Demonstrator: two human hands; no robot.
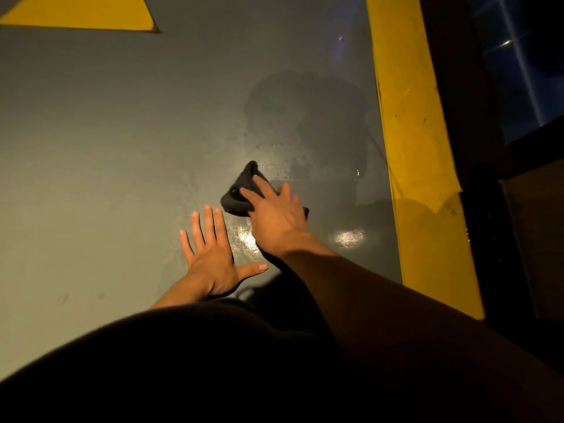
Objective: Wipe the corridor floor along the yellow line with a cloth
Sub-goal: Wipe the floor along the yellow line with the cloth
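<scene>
dark cloth [241,186] (bunched), under right hand [274,218]

The right hand [276,219] is covering most of the dark cloth [241,189]; only its far corner and left edge are showing. The yellow line [409,123] is running out of view at the top edge. The yellow patch [82,12] top left is being cropped.

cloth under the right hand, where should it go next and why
Probably sweep the dark cloth right, toward the yellow line. The right hand presses it flat, and droplets still dot the grey floor between cloth and line. The left hand braces flat.
</scene>
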